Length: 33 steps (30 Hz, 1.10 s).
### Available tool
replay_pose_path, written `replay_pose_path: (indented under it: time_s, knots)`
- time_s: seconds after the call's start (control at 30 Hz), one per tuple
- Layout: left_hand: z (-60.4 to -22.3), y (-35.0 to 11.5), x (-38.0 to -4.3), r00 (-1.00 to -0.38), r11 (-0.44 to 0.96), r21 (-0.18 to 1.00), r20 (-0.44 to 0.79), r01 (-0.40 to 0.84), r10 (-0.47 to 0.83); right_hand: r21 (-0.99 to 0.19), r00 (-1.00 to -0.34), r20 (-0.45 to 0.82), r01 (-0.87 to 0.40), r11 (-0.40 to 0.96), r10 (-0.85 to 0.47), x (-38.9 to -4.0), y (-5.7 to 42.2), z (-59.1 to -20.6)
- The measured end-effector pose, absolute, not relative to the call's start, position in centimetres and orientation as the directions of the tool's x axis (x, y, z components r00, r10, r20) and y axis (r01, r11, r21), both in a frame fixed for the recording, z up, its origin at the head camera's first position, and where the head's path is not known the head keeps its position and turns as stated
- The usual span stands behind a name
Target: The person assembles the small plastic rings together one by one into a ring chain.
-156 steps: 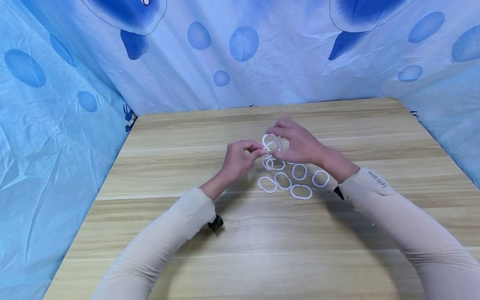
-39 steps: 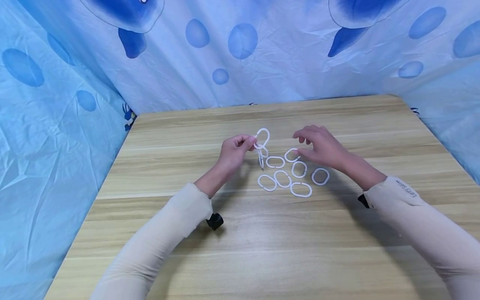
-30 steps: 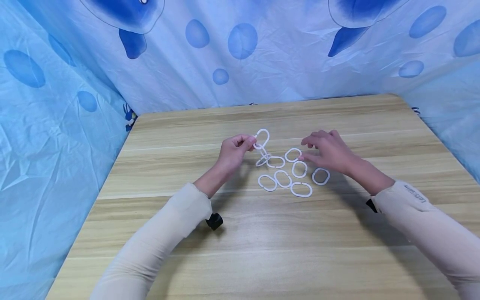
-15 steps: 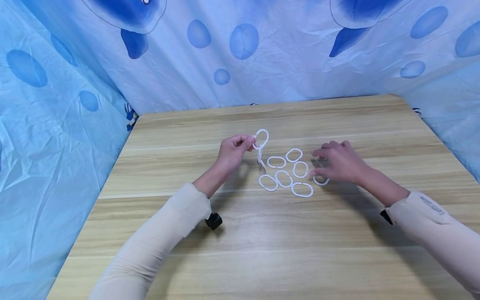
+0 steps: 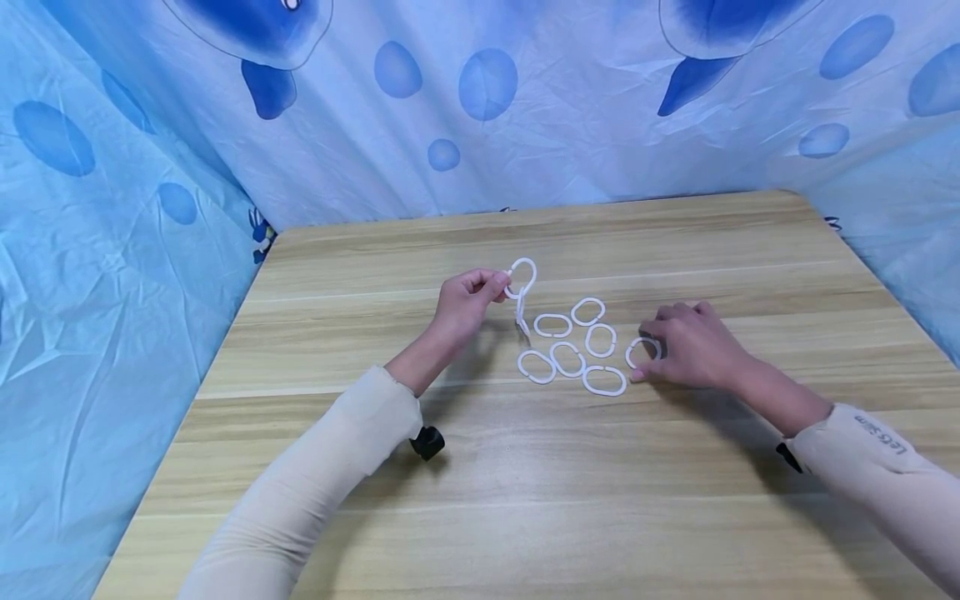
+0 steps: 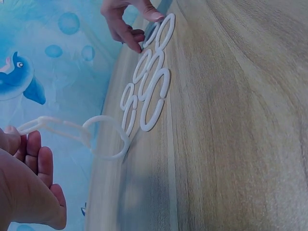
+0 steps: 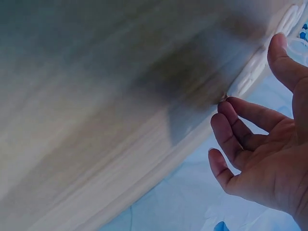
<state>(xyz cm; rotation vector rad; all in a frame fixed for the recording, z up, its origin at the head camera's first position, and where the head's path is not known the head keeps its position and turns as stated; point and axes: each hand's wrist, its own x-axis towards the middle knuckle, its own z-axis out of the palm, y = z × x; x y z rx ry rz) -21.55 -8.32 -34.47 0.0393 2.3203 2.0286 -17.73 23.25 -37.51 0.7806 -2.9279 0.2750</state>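
Note:
My left hand (image 5: 467, 307) pinches the end of a short chain of white oval plastic links (image 5: 522, 277) between thumb and fingertips, above the table. In the left wrist view the chain (image 6: 106, 156) stretches from the fingertips towards the tabletop, a wide link at its far end. My right hand (image 5: 693, 346) is low over the table at a loose link (image 5: 633, 356), thumb and index finger spread at either side of it. In the right wrist view that thumb (image 7: 284, 65) and the fingers stay well apart. Each loose link has a small gap in its loop.
Several more loose links (image 5: 603, 381) lie flat in a cluster on the wooden table (image 5: 525, 500), between and in front of the hands. A blue curtain (image 5: 570, 125) with sea-animal prints hangs behind the table and at its sides.
Over five seconds the hands have parted; the left keeps the chain. Lately the right hand has moved right and towards the person, down to the rightmost loose link. The left hand has stayed nearly still.

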Motion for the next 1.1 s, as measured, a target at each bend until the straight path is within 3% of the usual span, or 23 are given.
replay_pose_path:
  time_s: [0.73, 1.1]
  knots:
    - [-34.62, -8.13, -21.52, -0.997, 0.129, 0.992, -0.023, -0.014, 0.071, -0.187, -0.851, 0.208, -0.518, 0.835, -0.482, -17.28, 23.21, -38.43]
    - [-34.68, -8.05, -21.65, -0.997, 0.153, 0.988, -0.028, -0.017, 0.068, -0.199, -0.851, 0.162, -0.523, 0.828, -0.499, -17.35, 23.25, -38.42]
